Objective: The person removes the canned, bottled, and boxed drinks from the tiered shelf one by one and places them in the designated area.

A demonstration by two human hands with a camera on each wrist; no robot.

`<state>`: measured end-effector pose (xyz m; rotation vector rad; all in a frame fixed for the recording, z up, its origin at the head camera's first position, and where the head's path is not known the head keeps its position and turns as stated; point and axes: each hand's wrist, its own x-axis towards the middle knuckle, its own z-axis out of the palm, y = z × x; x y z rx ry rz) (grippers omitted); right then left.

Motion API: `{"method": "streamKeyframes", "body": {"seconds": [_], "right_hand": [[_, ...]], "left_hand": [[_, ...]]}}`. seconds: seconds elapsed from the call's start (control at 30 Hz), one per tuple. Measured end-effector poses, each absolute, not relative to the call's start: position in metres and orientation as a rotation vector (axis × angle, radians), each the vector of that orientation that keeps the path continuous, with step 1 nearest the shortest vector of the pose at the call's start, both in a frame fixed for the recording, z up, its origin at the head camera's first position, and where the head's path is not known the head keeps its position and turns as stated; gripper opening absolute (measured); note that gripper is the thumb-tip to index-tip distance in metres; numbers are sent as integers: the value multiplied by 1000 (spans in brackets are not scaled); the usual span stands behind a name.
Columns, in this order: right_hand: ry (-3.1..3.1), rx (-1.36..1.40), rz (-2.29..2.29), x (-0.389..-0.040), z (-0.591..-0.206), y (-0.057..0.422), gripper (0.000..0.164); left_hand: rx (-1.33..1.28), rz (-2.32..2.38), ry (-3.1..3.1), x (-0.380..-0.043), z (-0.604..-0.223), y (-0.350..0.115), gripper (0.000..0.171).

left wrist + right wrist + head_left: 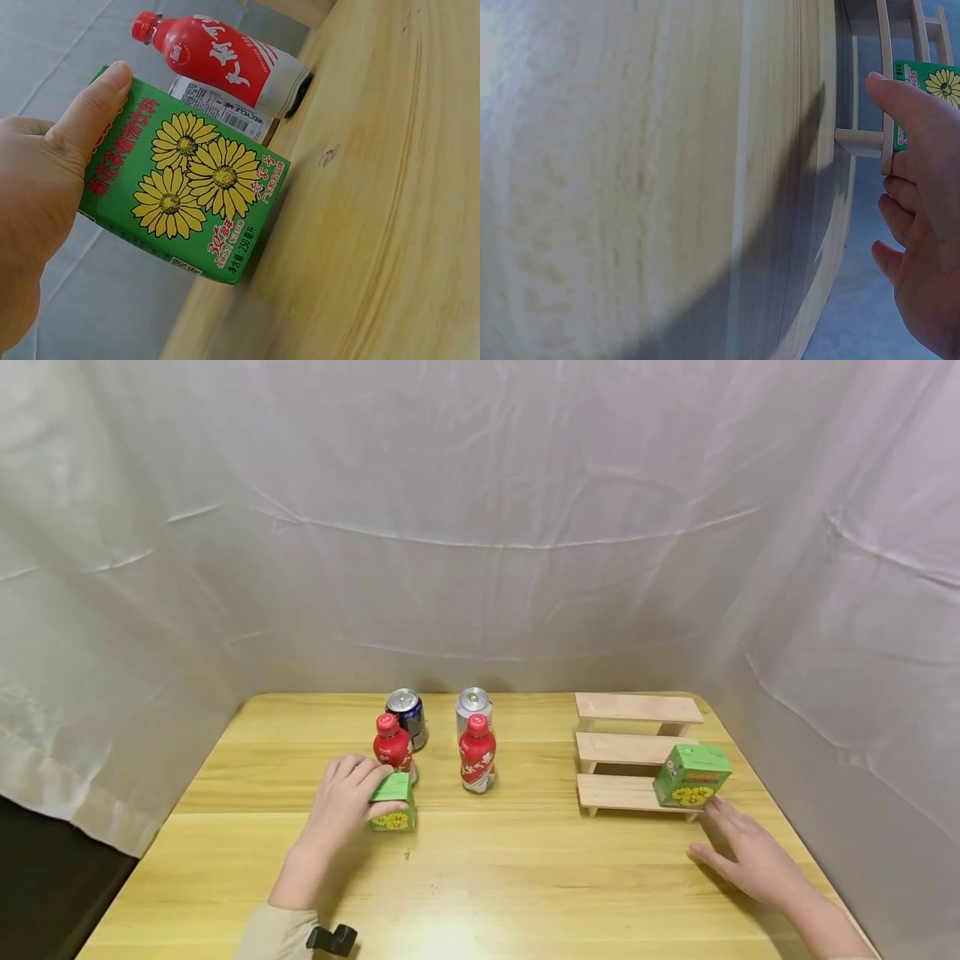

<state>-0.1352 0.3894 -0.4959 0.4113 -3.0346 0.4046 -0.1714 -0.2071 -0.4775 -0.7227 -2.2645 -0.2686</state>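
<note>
My left hand (339, 803) grips a green drink carton (214, 176) with yellow flowers, the thumb lying over its front face. Whether that carton's base touches the table I cannot tell. Just behind it stands a red bottle (392, 745) with a white lower part. On the right, a second green carton (692, 777) sits at the right end of the lowest step of a wooden stepped shelf (617, 792). My right hand (753, 857) is beside the shelf's front right corner, thumb apart and fingers loose, holding nothing. In the right wrist view its thumb is close to the step edge.
Another red bottle (477, 756) stands mid-table, with a silver can (472, 703) behind it. A dark blue can (408, 718) is behind the left bottle. Pale curtains (480, 543) enclose the wooden table (495, 877) at the back and sides.
</note>
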Motion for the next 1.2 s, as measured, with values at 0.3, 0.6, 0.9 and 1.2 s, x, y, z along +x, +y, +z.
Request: {"method": "streamKeyframes", "body": {"seconds": [0.3,0.6,0.9,1.2], "right_hand": [[-3030,412,407,-135,-495,388,80],[-3056,401,419,-135,-494,388,80],[-3046,410,409,-135,-495,389,80],[-3056,403,425,-135,-495,389,80]], "left_hand": [[-727,-295,-2287,-170,-481,-207,68],[-737,-309,-2267,-169,-484,-208,70],[-704,-310,-2325,-166,-478,-206,71],[-709,-323,-2276,-162,-459,-199,63]]}}
